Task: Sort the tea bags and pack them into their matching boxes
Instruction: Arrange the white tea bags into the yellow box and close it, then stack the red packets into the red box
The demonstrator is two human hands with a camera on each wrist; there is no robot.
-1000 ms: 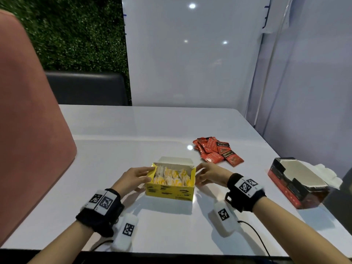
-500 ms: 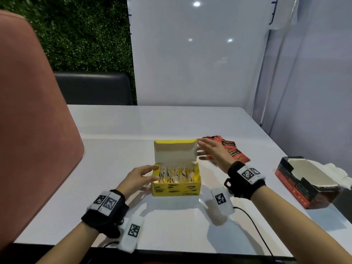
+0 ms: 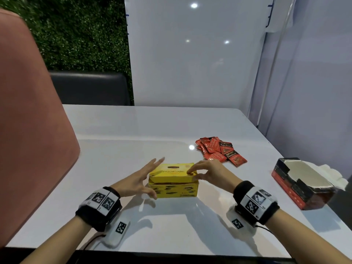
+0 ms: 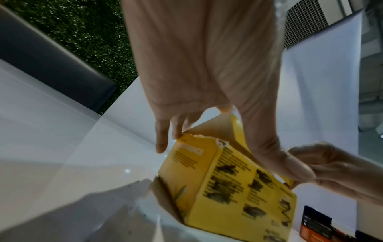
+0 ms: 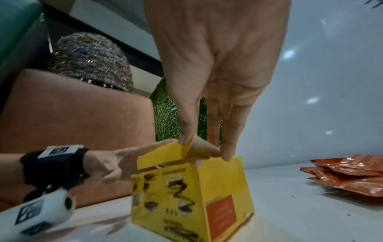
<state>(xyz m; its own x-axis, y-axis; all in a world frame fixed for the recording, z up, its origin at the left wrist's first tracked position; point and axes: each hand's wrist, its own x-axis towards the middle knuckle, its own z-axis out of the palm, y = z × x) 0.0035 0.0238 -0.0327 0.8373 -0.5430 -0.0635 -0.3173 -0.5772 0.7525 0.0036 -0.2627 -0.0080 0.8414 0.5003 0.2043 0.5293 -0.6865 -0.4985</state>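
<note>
1. White and glossy, the desk (image 3: 118, 149) carries everything we work with, and a green hedge wall stands behind it.
2. Our right hand (image 3: 207, 173) pinches the lid's front flap between thumb and fingers (image 5: 228, 147), near the right corner of the yellow box (image 3: 174, 184).
3. Our left hand (image 3: 140, 180) lies with fingers straight and spread along the box's left end, thumb at the front corner.
4. To close it well, we judge the flap should tuck inside the front wall while the left hand keeps the box from sliding.
5. Half a second ago the lid stood upright; now it lies nearly flat.
6. Further right, red tea bags (image 3: 219, 151) are piled, well apart from the open red box (image 3: 302, 185), so that half appears unpacked.
</note>
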